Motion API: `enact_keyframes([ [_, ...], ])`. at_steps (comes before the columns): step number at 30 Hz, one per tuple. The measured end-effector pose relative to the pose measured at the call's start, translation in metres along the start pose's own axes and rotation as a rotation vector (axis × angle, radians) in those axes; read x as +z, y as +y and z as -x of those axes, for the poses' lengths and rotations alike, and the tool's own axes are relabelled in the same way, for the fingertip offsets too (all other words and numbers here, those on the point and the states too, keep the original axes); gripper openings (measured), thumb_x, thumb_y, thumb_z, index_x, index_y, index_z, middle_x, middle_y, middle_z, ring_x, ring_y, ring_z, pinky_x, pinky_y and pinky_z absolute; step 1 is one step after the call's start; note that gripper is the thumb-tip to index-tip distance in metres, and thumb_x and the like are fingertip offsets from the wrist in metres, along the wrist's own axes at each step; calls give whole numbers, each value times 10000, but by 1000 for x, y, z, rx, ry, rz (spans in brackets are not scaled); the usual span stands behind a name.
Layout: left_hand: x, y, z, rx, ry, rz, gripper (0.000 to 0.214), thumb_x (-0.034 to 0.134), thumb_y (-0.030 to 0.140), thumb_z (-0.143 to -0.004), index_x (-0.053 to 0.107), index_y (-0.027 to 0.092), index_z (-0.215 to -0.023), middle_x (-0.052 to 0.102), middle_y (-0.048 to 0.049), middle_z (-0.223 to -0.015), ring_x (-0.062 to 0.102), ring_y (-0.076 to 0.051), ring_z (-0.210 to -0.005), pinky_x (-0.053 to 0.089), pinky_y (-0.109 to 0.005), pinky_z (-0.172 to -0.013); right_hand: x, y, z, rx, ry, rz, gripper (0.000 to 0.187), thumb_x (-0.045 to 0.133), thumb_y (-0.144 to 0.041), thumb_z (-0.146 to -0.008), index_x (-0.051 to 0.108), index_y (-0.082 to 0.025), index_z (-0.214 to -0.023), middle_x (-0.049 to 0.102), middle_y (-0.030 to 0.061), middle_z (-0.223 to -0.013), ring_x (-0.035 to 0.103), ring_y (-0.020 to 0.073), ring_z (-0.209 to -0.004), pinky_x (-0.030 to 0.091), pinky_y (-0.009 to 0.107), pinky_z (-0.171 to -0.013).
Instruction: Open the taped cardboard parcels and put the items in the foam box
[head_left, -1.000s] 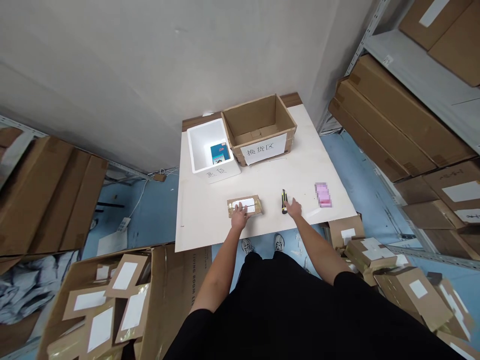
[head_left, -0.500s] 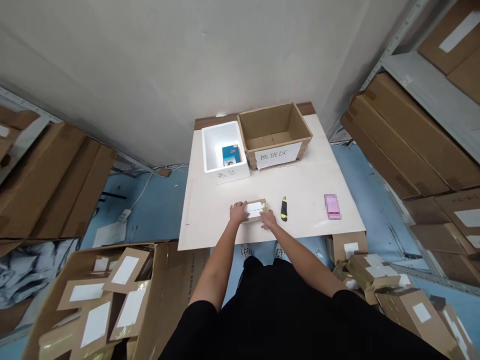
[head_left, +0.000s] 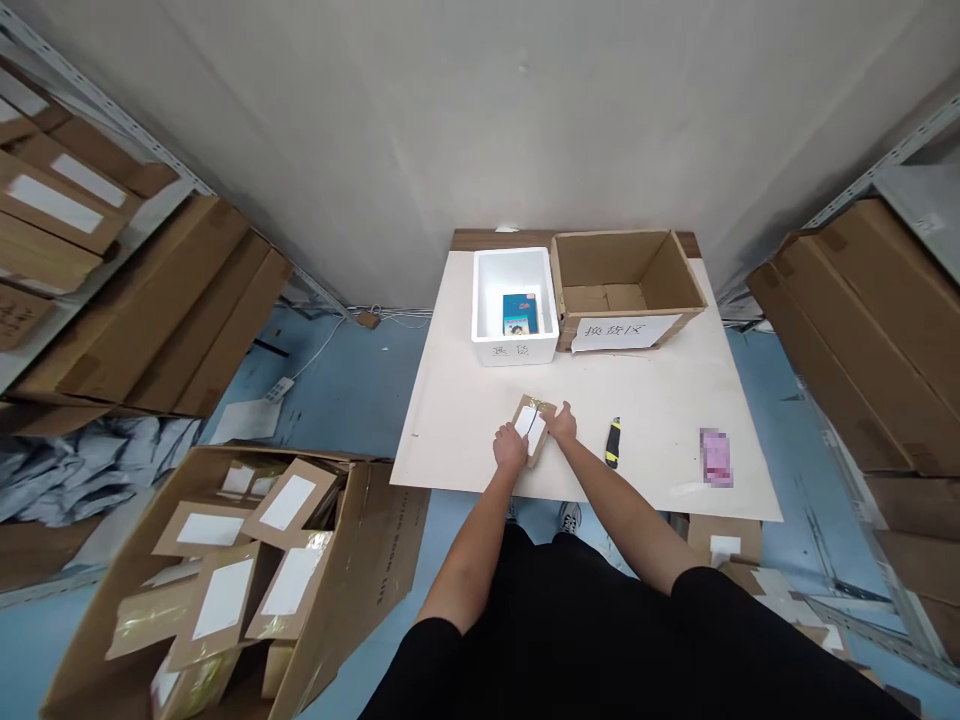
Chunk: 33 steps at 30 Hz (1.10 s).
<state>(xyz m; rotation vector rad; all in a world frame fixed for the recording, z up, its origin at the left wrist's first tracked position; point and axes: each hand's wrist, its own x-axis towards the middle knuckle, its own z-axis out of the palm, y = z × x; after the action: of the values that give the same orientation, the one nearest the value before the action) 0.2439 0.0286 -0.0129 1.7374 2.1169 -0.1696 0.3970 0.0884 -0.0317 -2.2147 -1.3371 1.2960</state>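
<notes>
A small cardboard box (head_left: pixel 532 424) with a white label and clear tape rests near the table's front edge, set at a slant. My left hand (head_left: pixel 510 447) grips its left side, fingers over the label. On the opposite side, my right hand (head_left: pixel 561 424) is closed on the upper right edge. A black and yellow utility knife (head_left: pixel 613 443) lies to the right of the box, touched by neither hand.
Behind the hands stand a white foam box (head_left: pixel 516 350) holding blue books (head_left: pixel 520 313) and an open carton (head_left: pixel 679 318) with a paper sign. A pink blurred item (head_left: pixel 717 457) lies at right. On the floor at left, a large carton (head_left: pixel 360 560) holds several parcels.
Both hands have turned the small box from lying crosswise to a slant, its taped end now pointing away from me. The head view has swung left.
</notes>
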Motion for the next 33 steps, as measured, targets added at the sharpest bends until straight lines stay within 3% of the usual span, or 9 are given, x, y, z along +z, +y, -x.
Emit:
enact_keyframes([
  [5,-9,-15,-13,146,-139,94,525,395,379,-1096,571,21,-1437,735,-280,-1187,728,-368,-1141,557,-475,-956,-1,0,6,76,122,64,846,664,-532,-967,335,-195,-1670,737,170,-1321,715,308,-1233,572,378,-976],
  [9,-23,-50,-27,203,-173,165,477,320,371,-1127,726,142,-1223,795,-181,-1125,755,-310,-1108,549,-411,-966,-1,-4,16,78,118,59,837,624,-511,-1000,297,-172,-1692,721,173,-1357,686,315,-1286,558,383,-1005],
  [11,-27,-64,-31,205,-174,201,509,252,340,-1140,713,174,-1276,802,-141,-1163,761,-265,-1096,556,-352,-938,7,-8,28,62,84,73,976,689,-507,-956,188,-174,-1725,719,167,-1354,699,320,-1258,564,385,-993],
  [14,-25,-73,-29,191,-162,244,537,208,285,-1136,503,176,-1570,807,-115,-1185,768,-229,-1078,561,-308,-921,30,-15,48,23,87,140,1174,796,-395,-846,69,-211,-1749,591,201,-1523,710,336,-1223,567,402,-1001],
  [17,-18,-68,-21,154,-120,269,613,273,278,-1116,235,191,-1722,777,-137,-1281,762,-246,-1118,566,-333,-956,46,-19,60,30,170,110,1090,698,-278,-864,72,-228,-1755,468,201,-1639,685,340,-1278,553,409,-1059],
  [21,-13,-62,-10,283,32,188,681,507,274,-1043,335,316,-1700,384,-129,-1732,435,-331,-1551,468,-477,-1172,34,-4,61,35,177,-149,985,546,-194,-903,54,-208,-1756,607,138,-1544,684,266,-1292,583,348,-1020],
  [25,-13,-70,-8,526,73,131,623,549,203,-1018,476,334,-1622,208,-61,-1805,51,-326,-1681,238,-627,-1298,14,29,65,75,146,-234,1028,621,-323,-928,15,-170,-1744,732,138,-1349,748,270,-1132,618,378,-908],
  [29,-10,-80,-11,762,-97,107,318,560,241,-1024,750,272,-1277,367,-39,-1749,115,-303,-1677,199,-611,-1325,10,43,71,70,303,57,957,705,-424,-920,242,-130,-1703,538,234,-1564,529,351,-1444,469,472,-1160],
  [33,-9,-83,-15,746,-186,262,358,514,423,-1071,771,191,-1163,396,-87,-1732,206,-302,-1658,297,-518,-1313,17,19,61,-246,244,326,576,603,-225,-970,538,-201,-1542,395,171,-1690,214,340,-1626,261,516,-1299],
])
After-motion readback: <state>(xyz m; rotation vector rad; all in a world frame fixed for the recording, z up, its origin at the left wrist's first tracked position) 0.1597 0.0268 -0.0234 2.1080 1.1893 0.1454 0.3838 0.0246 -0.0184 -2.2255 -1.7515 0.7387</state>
